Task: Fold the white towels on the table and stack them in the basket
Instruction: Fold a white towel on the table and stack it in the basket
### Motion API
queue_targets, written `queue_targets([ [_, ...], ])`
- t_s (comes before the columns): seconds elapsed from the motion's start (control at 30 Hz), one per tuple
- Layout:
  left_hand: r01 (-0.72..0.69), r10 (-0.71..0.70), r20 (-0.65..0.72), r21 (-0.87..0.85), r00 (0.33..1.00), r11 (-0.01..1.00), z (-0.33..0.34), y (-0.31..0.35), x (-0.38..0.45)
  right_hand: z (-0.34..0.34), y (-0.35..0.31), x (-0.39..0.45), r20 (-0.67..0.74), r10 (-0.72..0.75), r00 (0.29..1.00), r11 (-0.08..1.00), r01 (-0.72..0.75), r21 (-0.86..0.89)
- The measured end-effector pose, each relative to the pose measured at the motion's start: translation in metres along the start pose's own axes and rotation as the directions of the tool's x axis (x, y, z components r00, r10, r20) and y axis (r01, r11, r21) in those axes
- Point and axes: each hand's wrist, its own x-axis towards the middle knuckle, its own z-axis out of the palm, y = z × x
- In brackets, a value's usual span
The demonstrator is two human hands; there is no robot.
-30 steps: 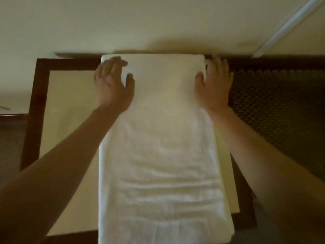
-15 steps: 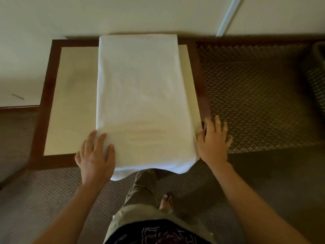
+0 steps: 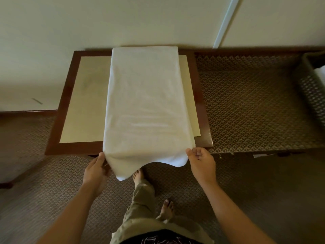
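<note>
My left hand [image 3: 96, 170] and right hand [image 3: 202, 162] each kept a pinching grip on the white towel [image 3: 146, 103]'s near corners at lower centre. I raised that edge off the counter [image 3: 70, 103], ready to fold it.

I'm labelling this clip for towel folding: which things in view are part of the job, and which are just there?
Part of the job:
white towel
table
basket
left hand
right hand

Just there:
patterned carpet
wall
white pipe
</note>
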Motion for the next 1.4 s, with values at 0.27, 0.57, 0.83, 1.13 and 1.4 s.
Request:
queue_targets([
  [0.27,-0.095,0.052,0.144,0.311,0.988,0.945,-0.007,0.007,-0.005,-0.001,0.0,0.006,0.018,-0.012,1.0,1.0,0.011,0.018],
  [0.57,-0.262,0.331,-0.025,0.556,0.943,0.789,0.013,-0.003,-0.013,0.001,0.017,0.016,-0.089,-0.027,0.996,0.998,0.022,-0.058],
  [0.83,-0.188,0.199,0.002,0.341,0.98,0.921,0.007,-0.004,-0.013,0.01,0.02,0.002,-0.092,0.043,0.995,0.99,-0.03,0.136],
  [1.13,-0.171,0.176,0.016,0.333,0.984,0.927,0.001,-0.007,-0.006,-0.002,0.015,0.001,-0.067,-0.081,0.994,0.995,0.084,0.044],
  [1.4,-0.25,0.286,0.007,0.506,0.958,0.826,0.012,-0.01,-0.006,0.015,0.025,0.014,0.002,0.128,0.992,0.973,-0.126,0.191],
])
